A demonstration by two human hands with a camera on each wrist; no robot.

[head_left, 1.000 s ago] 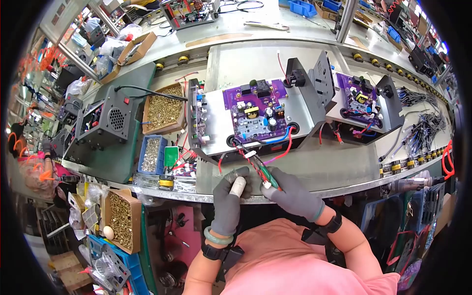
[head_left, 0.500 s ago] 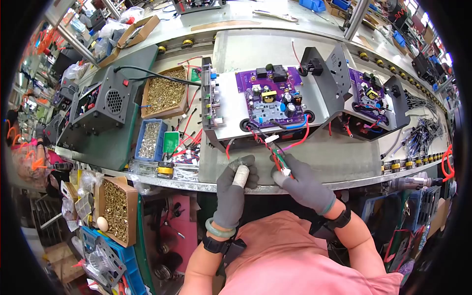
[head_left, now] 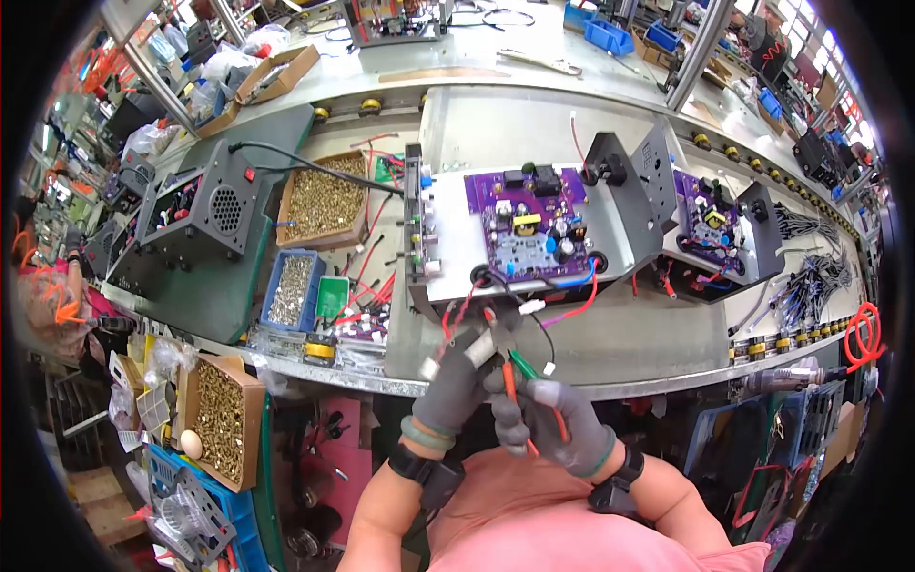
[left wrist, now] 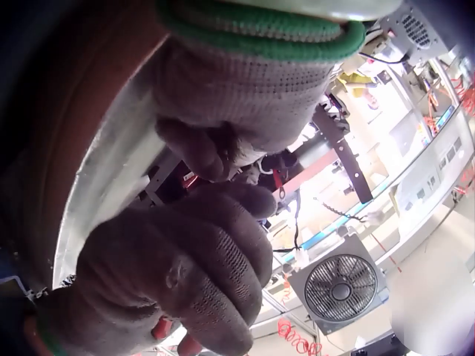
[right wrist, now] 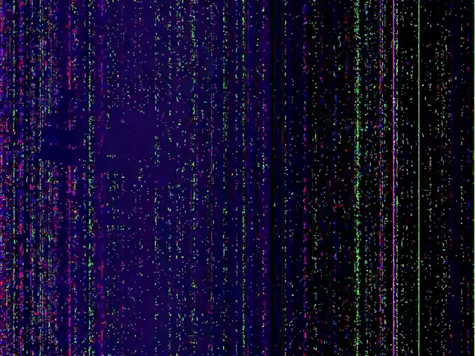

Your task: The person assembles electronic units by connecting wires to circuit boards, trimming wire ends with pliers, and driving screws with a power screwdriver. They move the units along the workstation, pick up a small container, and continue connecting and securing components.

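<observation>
My gloved left hand (head_left: pixel 459 377), a pale wrap on its thumb, pinches wires just in front of the chassis; a blurred white connector (head_left: pixel 432 369) hangs beside it. My gloved right hand (head_left: pixel 562 424) grips pliers (head_left: pixel 510 379) with orange-red and green handles, their head close to the left fingertips. Behind both hands lies the metal chassis (head_left: pixel 448 205), bearing a purple circuit board (head_left: pixel 515 195). Wires leave it through a black grommet (head_left: pixel 481 276). In the left wrist view, the left hand (left wrist: pixel 237 96) is above the right hand (left wrist: pixel 178 267); the fingers mostly hide the wires. Only coloured noise shows in the right wrist view.
A second chassis (head_left: pixel 734 262) stands to the right, near bundled black cables (head_left: pixel 815 286). To the left are a box of brass parts (head_left: pixel 324 200), a blue bin (head_left: pixel 291 286), a green tray (head_left: pixel 332 297) and a grey fan-vented unit (head_left: pixel 205 210). The bench edge (head_left: pixel 620 389) runs below the hands.
The right hand, earlier at the wire bundle, has moved down-left and now shows the pliers' spread handles. The left hand, earlier apart with curled fingers, has come to the wires. The head view has shifted.
</observation>
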